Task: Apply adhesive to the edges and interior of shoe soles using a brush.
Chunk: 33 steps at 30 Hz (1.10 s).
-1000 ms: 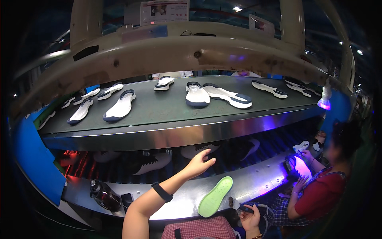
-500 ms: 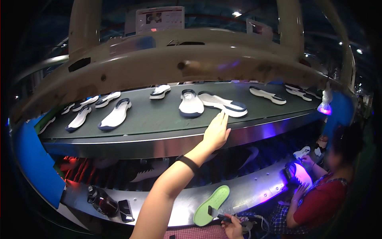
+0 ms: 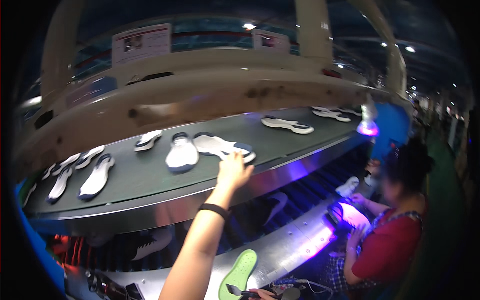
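Note:
My left hand (image 3: 234,171), with a black band on its wrist, reaches up over the belt edge. Its fingertips lie at the near end of a white shoe sole with a dark blue rim (image 3: 212,145); the thumb stands apart, so the hand looks open. Another white sole (image 3: 182,154) lies just left of it. At the bottom edge my right hand (image 3: 262,294), partly cut off, is closed on the dark handle of a brush (image 3: 234,289). The brush's flat tip is over a green sole (image 3: 241,267) on the metal ledge.
More white soles (image 3: 287,125) lie along the dark conveyor belt (image 3: 145,175). Below runs a roller track with shoe parts. A bottle (image 3: 102,285) and phone (image 3: 134,291) sit at lower left. At right a co-worker in red (image 3: 387,245) handles a shoe under purple light.
The view has swung right, shifting the scene leftward. My left fingertips have moved from the belt edge up onto the sole's near end. The brush in my right hand stays over the green sole.

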Available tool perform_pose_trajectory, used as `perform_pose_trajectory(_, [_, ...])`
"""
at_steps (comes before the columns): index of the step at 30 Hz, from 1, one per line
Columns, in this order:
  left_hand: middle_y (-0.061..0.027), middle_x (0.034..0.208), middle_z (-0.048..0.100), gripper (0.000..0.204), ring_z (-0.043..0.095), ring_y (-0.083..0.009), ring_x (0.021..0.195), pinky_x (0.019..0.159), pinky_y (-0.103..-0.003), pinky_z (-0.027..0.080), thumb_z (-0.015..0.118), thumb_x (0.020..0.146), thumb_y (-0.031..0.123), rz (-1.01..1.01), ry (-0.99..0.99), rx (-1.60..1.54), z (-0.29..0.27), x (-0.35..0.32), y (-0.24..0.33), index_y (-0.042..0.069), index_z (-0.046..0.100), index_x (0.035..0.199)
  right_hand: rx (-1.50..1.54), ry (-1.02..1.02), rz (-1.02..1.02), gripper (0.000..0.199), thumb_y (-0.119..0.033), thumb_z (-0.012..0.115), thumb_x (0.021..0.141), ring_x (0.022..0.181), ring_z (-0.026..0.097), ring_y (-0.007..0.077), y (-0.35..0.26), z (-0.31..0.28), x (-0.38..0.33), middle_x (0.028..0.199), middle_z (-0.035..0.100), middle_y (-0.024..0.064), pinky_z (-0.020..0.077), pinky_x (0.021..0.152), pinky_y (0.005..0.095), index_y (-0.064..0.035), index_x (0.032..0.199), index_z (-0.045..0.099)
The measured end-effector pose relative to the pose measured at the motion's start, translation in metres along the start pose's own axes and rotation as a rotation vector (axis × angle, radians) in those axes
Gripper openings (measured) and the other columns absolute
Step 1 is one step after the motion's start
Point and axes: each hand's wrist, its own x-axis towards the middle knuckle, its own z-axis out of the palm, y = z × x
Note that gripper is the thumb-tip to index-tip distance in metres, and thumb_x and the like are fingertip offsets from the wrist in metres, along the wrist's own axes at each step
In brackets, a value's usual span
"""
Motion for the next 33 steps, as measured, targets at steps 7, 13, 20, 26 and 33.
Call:
perform_pose_trajectory(7, [-0.0148, 0.093, 0.055, 0.022, 0.050, -0.0339, 0.091, 0.078, -0.044, 0.039, 0.062, 0.077, 0.022, 0.138, 0.366, -0.186, 0.014, 0.010, -0.015, 0.005, 0.057, 0.089, 0.105, -0.078, -0.043, 0.026, -0.014, 0.047, 0.090, 0.085, 0.057, 0.0191, -0.010, 0.030, 0.007, 0.100, 0.061, 0.0112, 0.0472, 0.071, 0.0284, 0.0012, 0.110, 0.055])
perform_pose_trajectory(13, [-0.0148, 0.102, 0.058, 0.033, 0.052, -0.0309, 0.097, 0.087, -0.042, 0.037, 0.057, 0.080, 0.016, 0.014, 0.341, -0.495, -0.003, 0.004, -0.041, 0.006, 0.058, 0.111, -0.065, -0.001, -0.155, 0.023, -0.006, 0.048, 0.088, 0.093, 0.058, 0.0218, -0.016, 0.035, -0.007, 0.103, 0.060, 0.0137, 0.0487, 0.080, 0.0312, 0.0050, 0.107, 0.056])
perform_pose_trajectory(20, [0.0000, 0.082, 0.044, 0.015, 0.043, -0.0094, 0.075, 0.068, -0.023, 0.036, 0.054, 0.088, 0.018, -0.214, 0.751, -1.213, -0.026, -0.090, -0.008, 0.004, 0.048, 0.090, -0.193, -0.002, -0.233, 0.024, -0.011, 0.053, 0.085, 0.095, 0.057, 0.0225, -0.013, 0.040, -0.010, 0.101, 0.062, 0.0124, 0.0453, 0.083, 0.0317, 0.0014, 0.104, 0.060])
perform_pose_trajectory(26, [-0.0094, 0.114, 0.055, 0.050, 0.054, -0.0288, 0.104, 0.087, -0.044, 0.046, 0.053, 0.074, 0.019, -0.620, -0.124, -2.064, -0.040, -0.121, -0.012, 0.004, 0.043, 0.120, -0.245, 0.061, -0.160, 0.019, 0.006, 0.060, 0.068, 0.077, 0.058, 0.0142, -0.008, 0.061, -0.003, 0.081, 0.065, 0.0092, 0.0465, 0.068, 0.0244, 0.0007, 0.085, 0.067])
perform_pose_trajectory(33, [-0.0133, 0.125, 0.049, 0.045, 0.047, -0.0316, 0.116, 0.099, -0.045, 0.036, 0.049, 0.081, 0.018, -0.306, -0.037, -2.334, -0.065, -0.210, -0.043, 0.003, 0.042, 0.124, -0.295, 0.041, -0.174, 0.020, -0.002, 0.058, 0.075, 0.083, 0.057, 0.0164, -0.016, 0.066, -0.015, 0.088, 0.064, 0.0093, 0.0446, 0.073, 0.0264, 0.0000, 0.094, 0.065])
